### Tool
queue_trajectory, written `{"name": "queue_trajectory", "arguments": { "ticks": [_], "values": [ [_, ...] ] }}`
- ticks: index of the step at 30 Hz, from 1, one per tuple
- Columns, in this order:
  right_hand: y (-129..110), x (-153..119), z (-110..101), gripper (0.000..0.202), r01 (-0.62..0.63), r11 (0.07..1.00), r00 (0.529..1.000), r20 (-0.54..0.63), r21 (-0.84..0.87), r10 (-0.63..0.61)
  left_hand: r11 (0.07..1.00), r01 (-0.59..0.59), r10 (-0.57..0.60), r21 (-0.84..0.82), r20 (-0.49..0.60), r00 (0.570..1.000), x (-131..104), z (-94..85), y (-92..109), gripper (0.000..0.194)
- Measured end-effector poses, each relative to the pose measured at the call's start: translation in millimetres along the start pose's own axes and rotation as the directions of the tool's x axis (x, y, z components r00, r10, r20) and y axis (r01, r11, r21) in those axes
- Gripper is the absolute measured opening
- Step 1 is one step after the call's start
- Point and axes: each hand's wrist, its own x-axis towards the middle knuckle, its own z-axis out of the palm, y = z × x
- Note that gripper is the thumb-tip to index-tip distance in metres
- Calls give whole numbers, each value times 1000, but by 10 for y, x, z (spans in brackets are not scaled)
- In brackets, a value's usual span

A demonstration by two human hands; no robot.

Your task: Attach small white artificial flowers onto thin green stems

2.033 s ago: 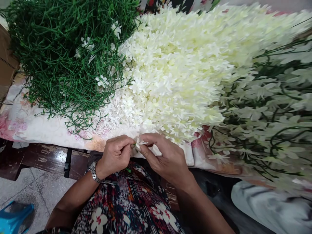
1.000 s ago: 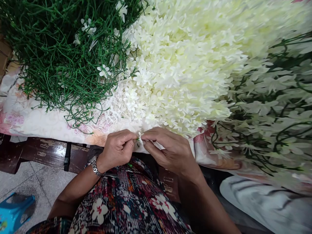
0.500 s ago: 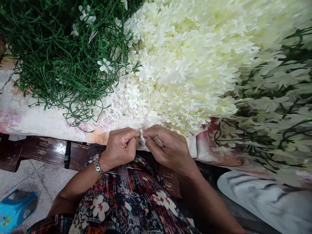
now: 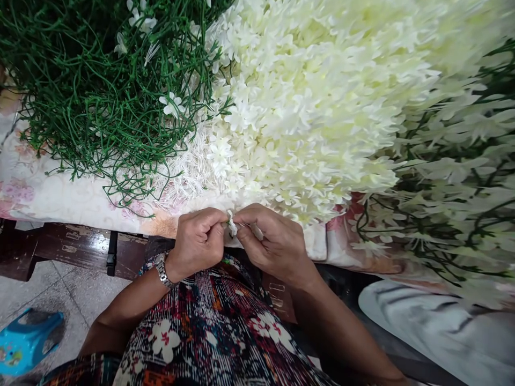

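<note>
My left hand [image 4: 200, 238], with a metal watch on its wrist, is closed in a pinch near the table's front edge; the small thing in its fingertips is mostly hidden, with a bit of green showing. My right hand [image 4: 273, 241] faces it, thumb and forefinger pinched on a small white flower [image 4: 232, 225] between the two hands. Beyond my hands lies a large heap of white-yellow artificial flowers [image 4: 306, 118]. To its left is a pile of green plastic stems [image 4: 108, 96], with thin white stalks [image 4: 187, 169] between the two.
Green stems with white flowers [image 4: 454, 177] spread over the right side. A floral cloth [image 4: 80, 198] covers the table. A blue stool [image 4: 28, 343] stands on the floor at lower left, and a pale rounded object [image 4: 434, 327] is at lower right.
Both hands stay close together with small finger movements. The white flower between them has turned slightly and shows a little more. The right hand has shifted slightly left.
</note>
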Motion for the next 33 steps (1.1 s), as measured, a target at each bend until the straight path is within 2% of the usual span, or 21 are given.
{"name": "queue_trajectory", "arguments": {
  "ticks": [8, 14, 18, 23, 33],
  "values": [
    [-10, 24, -18, 12, 34, 999, 999, 20, -21, -33, 994, 72, -68, -78, 49, 996, 19, -36, 0, 13],
    [-64, 51, -184, 25, 37, 998, 999, 19, -59, -36, 964, 177, -163, -197, 82, 983, 9, -109, 2, 11],
    [-116, 74, -280, 23, -18, 1000, 1000, 0, 7, 18, 982, 66, -67, -177, 2, 998, -28, -87, -6, 11],
    [-129, 107, -262, 12, -27, 999, 994, 107, 24, 24, 991, -80, 74, -106, -63, 995, -72, -37, -32, 13],
    [-82, 90, -164, 10, -29, 998, 995, 95, 61, 23, 984, -173, 175, 44, -52, 983, -98, 2, -55, 13]
  ]
}}
